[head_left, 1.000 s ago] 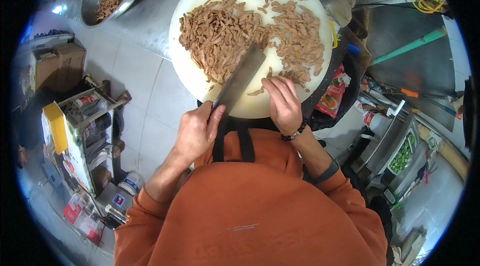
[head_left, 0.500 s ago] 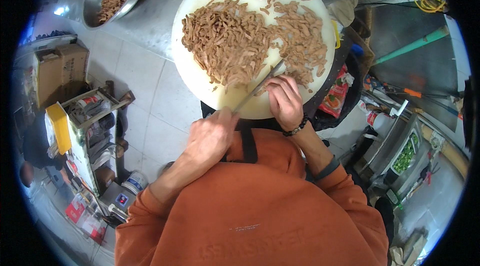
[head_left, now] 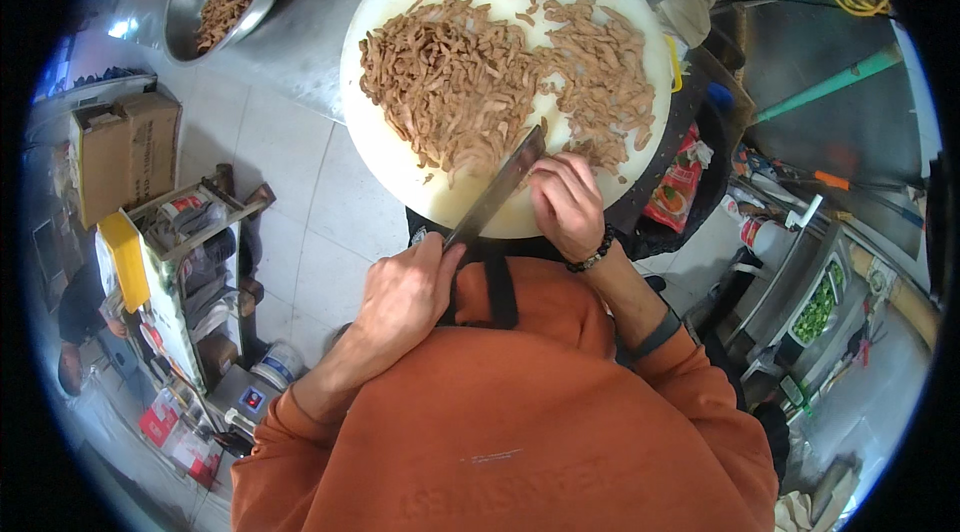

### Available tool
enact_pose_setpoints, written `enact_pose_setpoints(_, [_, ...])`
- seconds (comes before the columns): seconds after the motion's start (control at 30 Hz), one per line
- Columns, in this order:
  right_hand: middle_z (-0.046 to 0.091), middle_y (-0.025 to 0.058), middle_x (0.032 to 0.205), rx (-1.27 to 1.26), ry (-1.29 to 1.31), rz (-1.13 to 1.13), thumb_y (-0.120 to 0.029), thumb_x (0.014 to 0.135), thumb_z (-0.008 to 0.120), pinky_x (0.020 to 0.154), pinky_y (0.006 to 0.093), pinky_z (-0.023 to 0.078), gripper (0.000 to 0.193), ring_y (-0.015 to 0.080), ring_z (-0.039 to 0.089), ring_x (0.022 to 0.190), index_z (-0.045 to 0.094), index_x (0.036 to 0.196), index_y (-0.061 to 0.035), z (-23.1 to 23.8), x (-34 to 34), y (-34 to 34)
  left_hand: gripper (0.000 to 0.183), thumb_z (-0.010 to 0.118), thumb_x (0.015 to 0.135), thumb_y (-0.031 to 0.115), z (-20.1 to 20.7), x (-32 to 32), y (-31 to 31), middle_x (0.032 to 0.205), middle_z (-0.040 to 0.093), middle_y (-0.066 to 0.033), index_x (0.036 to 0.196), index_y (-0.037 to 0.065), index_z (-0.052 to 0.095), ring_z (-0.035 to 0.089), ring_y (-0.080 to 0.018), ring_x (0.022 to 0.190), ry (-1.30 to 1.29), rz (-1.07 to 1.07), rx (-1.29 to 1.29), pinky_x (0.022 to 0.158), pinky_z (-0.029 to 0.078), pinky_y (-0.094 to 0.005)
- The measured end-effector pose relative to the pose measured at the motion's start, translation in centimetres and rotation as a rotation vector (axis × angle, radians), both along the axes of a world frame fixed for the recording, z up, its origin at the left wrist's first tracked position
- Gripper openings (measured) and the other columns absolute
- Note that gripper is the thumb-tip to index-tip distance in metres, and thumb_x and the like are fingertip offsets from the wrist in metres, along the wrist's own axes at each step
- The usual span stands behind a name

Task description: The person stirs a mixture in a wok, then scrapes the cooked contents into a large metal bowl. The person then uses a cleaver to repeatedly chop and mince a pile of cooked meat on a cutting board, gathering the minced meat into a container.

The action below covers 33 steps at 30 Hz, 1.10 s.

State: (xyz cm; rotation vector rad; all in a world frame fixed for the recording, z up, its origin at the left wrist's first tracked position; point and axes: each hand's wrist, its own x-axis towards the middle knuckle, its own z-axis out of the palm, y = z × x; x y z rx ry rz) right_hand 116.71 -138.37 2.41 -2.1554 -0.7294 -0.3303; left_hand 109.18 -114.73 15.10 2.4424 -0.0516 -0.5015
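My left hand is closed around the handle of a knife. Its broad blade slants up and right across the near part of a round white chopping board, its flat side showing. Close to the blade's far end, my right hand rests at the board's near edge with curled fingers. Whatever lies under those fingertips is hidden. A large pile of brown meat strips covers the left of the board. On the right lies a looser spread of meat strips.
A steel bowl with more brown strips stands on the metal counter at far left. Beyond my right hand is a black bin bag with a red packet. A tray of chopped greens sits at right, a cluttered cart at left.
My left hand has drawn the knife a little toward me and leftward, and the blade has turned to show its flat side. My right hand has barely moved.
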Motion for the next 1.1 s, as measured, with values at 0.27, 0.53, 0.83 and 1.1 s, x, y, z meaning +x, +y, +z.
enact_pose_setpoints(0.27, [0.072, 0.0151, 0.106, -0.031, -0.015, 0.021, 0.006, 0.08, 0.074, 0.091, 0.045, 0.058, 0.017, 0.0364, 0.068, 0.101, 0.071, 0.095, 0.0013, 0.9, 0.1, 0.3, 0.03, 0.068, 0.108, 0.016, -4.0, 2.1, -1.9, 0.067, 0.063, -0.0259, 0.087, -0.003, 0.059, 0.062, -0.0472, 0.057, -0.176, 0.136, -0.124, 0.052, 0.048, -0.0482])
enact_pose_setpoints(0.53, [0.072, 0.0181, 0.112, -0.058, -0.028, -0.277, 0.007, 0.085, 0.068, 0.091, 0.0456, 0.057, 0.02, 0.0384, 0.068, 0.102, 0.072, 0.105, 0.003, 3.2, 2.7, -3.3, 0.031, 0.068, 0.108, 0.019, -1.5, 0.9, 0.4, 0.066, 0.062, -0.0222, 0.088, -0.001, 0.056, 0.063, -0.0476, 0.059, -0.081, 0.057, -0.107, 0.053, 0.049, -0.0515])
enact_pose_setpoints(0.83, [0.071, 0.013, 0.114, -0.14, -0.038, -0.145, 0.002, 0.085, 0.071, 0.087, 0.0433, 0.057, 0.021, 0.0334, 0.066, 0.099, 0.075, 0.106, -0.0009, 3.9, 4.5, -3.2, 0.038, 0.069, 0.108, 0.022, -3.4, 1.9, 0.6, 0.063, 0.06, -0.024, 0.081, -0.001, 0.055, 0.06, -0.0466, 0.055, -0.044, 0.197, -0.13, 0.05, 0.047, -0.0482])
enact_pose_setpoints(1.1, [0.066, 0.0144, 0.113, -0.074, 0.084, 0.024, 0.007, 0.077, 0.068, 0.089, 0.0435, 0.057, 0.034, 0.0353, 0.064, 0.103, 0.074, 0.111, 0.002, 1.4, -0.4, 0.1, 0.035, 0.069, 0.108, 0.02, -2.6, 1.5, 0.8, 0.065, 0.062, -0.0237, 0.083, 0.0, 0.056, 0.063, -0.0461, 0.057, -0.095, 0.128, -0.104, 0.05, 0.048, -0.0495])
